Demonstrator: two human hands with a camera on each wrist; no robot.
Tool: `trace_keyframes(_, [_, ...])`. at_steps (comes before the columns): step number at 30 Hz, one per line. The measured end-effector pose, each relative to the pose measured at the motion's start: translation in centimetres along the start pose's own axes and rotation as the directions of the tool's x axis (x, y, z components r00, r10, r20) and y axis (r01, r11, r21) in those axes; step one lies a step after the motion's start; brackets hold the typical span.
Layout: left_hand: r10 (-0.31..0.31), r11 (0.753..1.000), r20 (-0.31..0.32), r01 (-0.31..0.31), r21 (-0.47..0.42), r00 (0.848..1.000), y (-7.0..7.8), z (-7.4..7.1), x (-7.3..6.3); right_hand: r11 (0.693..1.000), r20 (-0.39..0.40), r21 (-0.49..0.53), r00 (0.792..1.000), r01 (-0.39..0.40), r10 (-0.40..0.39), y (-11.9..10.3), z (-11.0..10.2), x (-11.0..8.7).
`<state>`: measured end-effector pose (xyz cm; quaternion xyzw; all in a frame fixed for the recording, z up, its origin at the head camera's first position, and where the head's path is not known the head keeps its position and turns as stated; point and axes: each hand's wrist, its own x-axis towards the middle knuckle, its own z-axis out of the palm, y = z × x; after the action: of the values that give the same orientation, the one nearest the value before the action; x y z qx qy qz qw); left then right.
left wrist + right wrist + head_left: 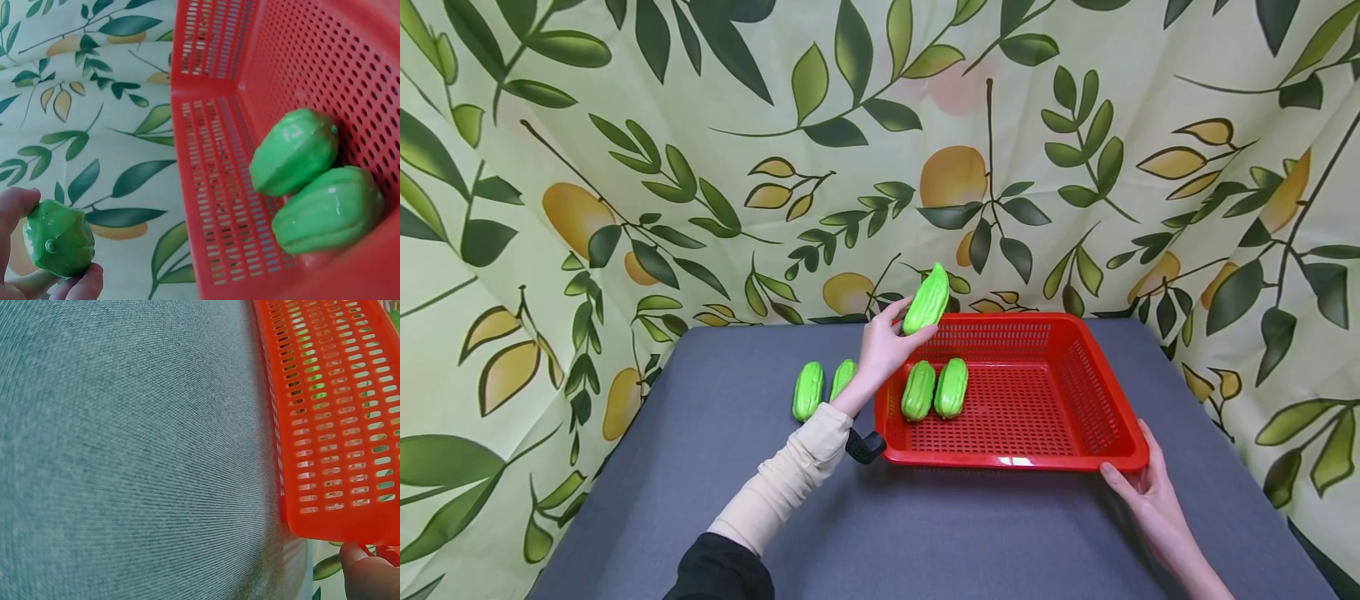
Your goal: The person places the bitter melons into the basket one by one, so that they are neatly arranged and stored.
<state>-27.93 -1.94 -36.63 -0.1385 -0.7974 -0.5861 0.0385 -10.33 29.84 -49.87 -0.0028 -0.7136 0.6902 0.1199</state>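
Observation:
My left hand (883, 346) grips a bright green, ridged bitter melon (928, 298) between thumb and fingers, its tapered tip upward, above the basket's back left corner. In the left wrist view the held bitter melon (59, 240) shows its small round end nub. Two more bitter melons, a left one (918, 391) and a right one (951, 388), lie side by side in the left part of the red perforated plastic basket (1015, 461). My right hand (1150, 500) holds the basket's front right corner, thumb at the front rim (344, 534).
Left of the basket, a bitter melon (808, 392) lies on the grey cloth-covered table (715, 467). Another bitter melon (842, 377) beside it is partly hidden by my left arm. A leaf-and-fruit patterned curtain (850, 167) hangs behind and beside the table.

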Motion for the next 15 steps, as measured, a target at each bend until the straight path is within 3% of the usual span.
trace_keyframes(15, [0.022, 0.999, 0.046, -0.024, 0.047, 0.999, 0.7, 1.9, 0.7, 1.000, 0.000, -0.012, 1.000, -0.018, 0.018, 0.0, 0.2, -0.1])
